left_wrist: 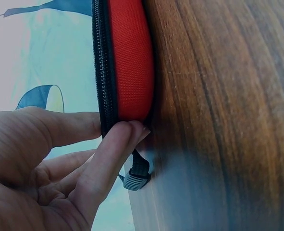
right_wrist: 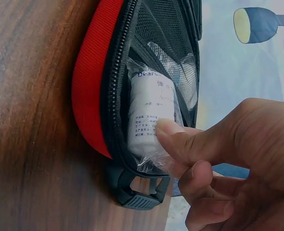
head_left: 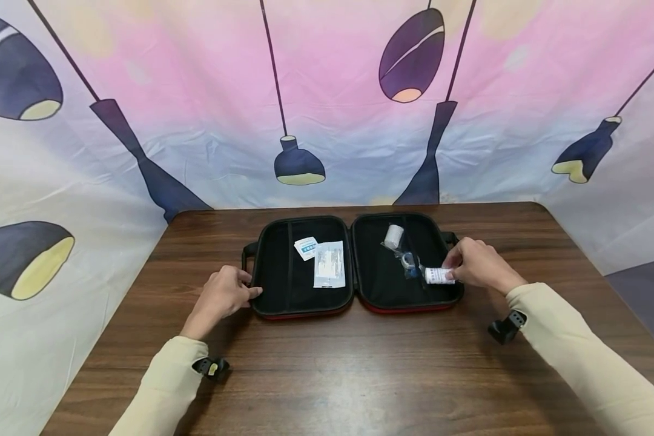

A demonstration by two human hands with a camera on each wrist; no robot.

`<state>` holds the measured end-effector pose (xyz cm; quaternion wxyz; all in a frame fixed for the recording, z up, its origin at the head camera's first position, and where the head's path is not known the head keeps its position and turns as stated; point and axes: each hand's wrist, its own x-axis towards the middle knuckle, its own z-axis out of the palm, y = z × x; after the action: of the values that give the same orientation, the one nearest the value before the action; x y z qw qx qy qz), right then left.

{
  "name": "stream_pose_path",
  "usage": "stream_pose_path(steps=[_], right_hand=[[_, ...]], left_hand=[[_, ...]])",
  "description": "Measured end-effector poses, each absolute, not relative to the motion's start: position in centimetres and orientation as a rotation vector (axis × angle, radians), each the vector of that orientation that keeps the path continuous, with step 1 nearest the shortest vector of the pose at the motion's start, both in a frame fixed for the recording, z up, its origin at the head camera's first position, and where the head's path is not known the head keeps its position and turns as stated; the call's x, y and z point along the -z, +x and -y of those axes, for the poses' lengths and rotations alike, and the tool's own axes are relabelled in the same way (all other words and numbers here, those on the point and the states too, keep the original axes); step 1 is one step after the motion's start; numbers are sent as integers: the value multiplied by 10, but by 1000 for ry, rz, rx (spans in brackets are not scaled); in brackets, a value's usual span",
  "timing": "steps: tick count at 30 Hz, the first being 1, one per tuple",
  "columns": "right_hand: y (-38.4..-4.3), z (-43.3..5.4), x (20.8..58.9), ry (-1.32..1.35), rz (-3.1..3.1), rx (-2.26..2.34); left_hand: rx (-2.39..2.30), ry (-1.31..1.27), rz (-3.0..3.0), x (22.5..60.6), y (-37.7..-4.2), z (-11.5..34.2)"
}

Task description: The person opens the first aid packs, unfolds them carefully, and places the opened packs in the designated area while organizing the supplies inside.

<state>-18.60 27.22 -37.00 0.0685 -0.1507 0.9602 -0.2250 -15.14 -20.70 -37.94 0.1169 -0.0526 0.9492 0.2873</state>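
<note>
A zippered case [head_left: 272, 266], red outside and black inside, lies unfolded on the table with its two halves side by side. My left hand [head_left: 222, 295] pinches the left half's rim near the handle, thumb and fingers on either side of the zipper edge [left_wrist: 102, 62]. At the right half, my right hand [head_left: 481, 266] pinches a plastic-wrapped bandage roll [right_wrist: 151, 108] with printed text, just inside the near right corner. Another white roll [head_left: 394, 236] and a small bag with a blue item [head_left: 409, 262] lie farther in. The left half holds a white packet [head_left: 329, 265] and small printed sachets [head_left: 306, 247].
The case rests on a brown wooden table [head_left: 327, 369]. Black carry handles [head_left: 249, 251] stick out at the case's outer sides. Behind the table hangs a cloth printed with lamps [head_left: 300, 163]. Mesh pocketing [right_wrist: 163, 29] lines the right half.
</note>
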Motion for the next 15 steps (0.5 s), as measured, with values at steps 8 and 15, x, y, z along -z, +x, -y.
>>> stream_pose_path(steps=[8,15], right_hand=[[-186,-266,375,-481,-2849,716],[-188,-263,378,-503,-2827,750]], left_hand=[[-847,-154,-2775,379,-151,207],[-847,-144,-2778,379,-153,207]])
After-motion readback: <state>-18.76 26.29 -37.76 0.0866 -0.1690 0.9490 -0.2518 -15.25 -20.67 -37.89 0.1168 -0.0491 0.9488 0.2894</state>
